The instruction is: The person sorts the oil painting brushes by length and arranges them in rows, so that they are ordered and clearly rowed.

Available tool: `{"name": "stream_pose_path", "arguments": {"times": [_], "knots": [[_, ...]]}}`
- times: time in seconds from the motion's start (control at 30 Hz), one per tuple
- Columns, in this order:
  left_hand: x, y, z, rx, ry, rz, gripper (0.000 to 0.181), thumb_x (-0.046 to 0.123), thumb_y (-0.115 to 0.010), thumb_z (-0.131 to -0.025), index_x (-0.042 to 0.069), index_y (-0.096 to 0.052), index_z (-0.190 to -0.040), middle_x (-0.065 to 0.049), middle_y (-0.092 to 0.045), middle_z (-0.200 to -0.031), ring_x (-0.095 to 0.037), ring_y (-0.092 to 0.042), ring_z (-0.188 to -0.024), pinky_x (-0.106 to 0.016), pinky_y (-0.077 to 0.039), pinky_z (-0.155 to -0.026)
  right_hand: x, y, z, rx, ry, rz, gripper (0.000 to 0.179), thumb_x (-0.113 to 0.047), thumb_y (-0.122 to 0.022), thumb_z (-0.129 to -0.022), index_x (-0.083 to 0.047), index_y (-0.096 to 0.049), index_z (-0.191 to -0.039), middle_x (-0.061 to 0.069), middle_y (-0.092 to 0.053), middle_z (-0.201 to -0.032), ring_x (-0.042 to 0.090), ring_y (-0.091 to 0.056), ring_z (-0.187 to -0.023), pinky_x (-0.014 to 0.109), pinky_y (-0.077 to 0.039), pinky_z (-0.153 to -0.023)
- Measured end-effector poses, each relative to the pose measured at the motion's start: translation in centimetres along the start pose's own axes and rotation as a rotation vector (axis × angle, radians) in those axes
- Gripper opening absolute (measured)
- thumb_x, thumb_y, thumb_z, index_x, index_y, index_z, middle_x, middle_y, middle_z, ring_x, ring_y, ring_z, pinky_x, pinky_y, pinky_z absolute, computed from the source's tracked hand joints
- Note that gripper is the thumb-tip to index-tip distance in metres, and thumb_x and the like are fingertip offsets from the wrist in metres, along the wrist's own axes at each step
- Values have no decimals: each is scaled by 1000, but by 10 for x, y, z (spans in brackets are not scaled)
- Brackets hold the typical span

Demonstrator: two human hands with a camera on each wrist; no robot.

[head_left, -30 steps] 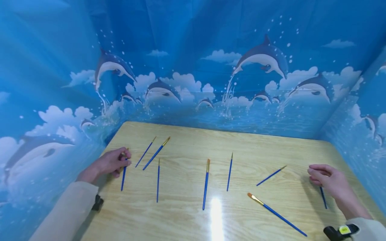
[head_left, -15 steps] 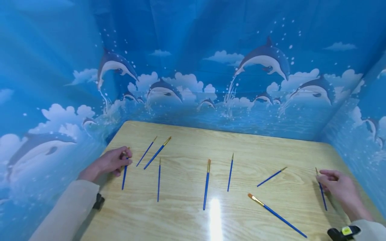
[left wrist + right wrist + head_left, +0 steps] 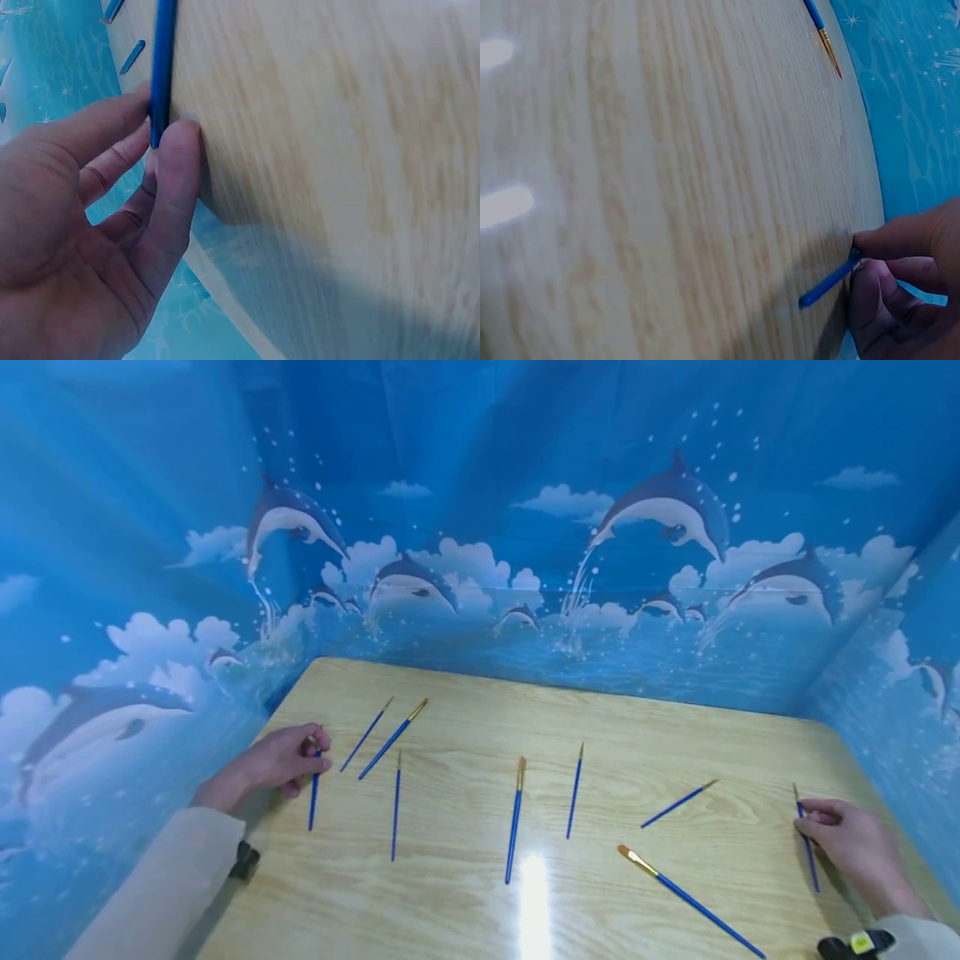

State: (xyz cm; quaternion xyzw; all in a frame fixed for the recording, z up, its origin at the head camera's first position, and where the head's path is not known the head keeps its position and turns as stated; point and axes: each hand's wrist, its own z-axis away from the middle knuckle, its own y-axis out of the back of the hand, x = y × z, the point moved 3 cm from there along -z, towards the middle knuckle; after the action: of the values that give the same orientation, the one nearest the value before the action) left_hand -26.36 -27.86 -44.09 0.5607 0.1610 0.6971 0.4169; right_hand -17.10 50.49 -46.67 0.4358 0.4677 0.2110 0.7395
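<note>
At the table's left side my left hand (image 3: 272, 762) pinches a blue-handled paintbrush (image 3: 313, 802) between thumb and fingers, covering part of its upper end. The left wrist view shows the brush's blue handle (image 3: 163, 67) between the fingertips, just above the wood. Over on the right, a thin blue paintbrush (image 3: 812, 864) is pinched by my right hand (image 3: 855, 845) near its upper part, bristles pointing to the far side. From the right wrist, the handle end (image 3: 826, 286) sticks out past the thumb and finger, close to the tabletop.
On the wooden table (image 3: 450, 718) lie several more blue paintbrushes, among them a flat one (image 3: 514, 818) in the middle and a long flat one (image 3: 697, 906) at the front right. Two brushes lie near my left hand, a thin one (image 3: 366, 735) and a thicker one (image 3: 392, 742). A dolphin-print curtain (image 3: 480, 527) surrounds the table.
My right hand has moved right and nearer to me along its paintbrush, uncovering the bristle end. My left hand stays on its brush. The head view has shifted slightly.
</note>
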Motion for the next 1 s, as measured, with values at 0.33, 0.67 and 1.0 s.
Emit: {"name": "stream_pose_path", "arguments": {"times": [0.33,0.67,1.0], "knots": [[0,2,-3,16,-130,-116,21,5,-66,-106,2,-65,-127,-13,-64,-109,-22,-60,-88,-35,-55,-60,-2,1,4,30,18,70,47,-7,-68,-101,16,-57,-140,36,-67,-116,32,-66,-89,32,-45,-66],[-3,5,-5,46,-158,-126,19,3,-67,-105,1,-68,-124,-13,-66,-109,-21,-61,-91,-33,-53,-63,-3,5,4,34,103,105,46,-10,-69,-101,13,-59,-140,36,-67,-119,40,-65,-99,41,-44,-75],[-2,6,-5,65,-152,-145,19,2,-68,-103,2,-70,-122,-15,-67,-110,-21,-62,-90,-34,-53,-65,-3,8,3,39,225,102,38,-11,-67,-103,10,-66,-135,24,-73,-107,15,-60,-86,36,-40,-74]]}}
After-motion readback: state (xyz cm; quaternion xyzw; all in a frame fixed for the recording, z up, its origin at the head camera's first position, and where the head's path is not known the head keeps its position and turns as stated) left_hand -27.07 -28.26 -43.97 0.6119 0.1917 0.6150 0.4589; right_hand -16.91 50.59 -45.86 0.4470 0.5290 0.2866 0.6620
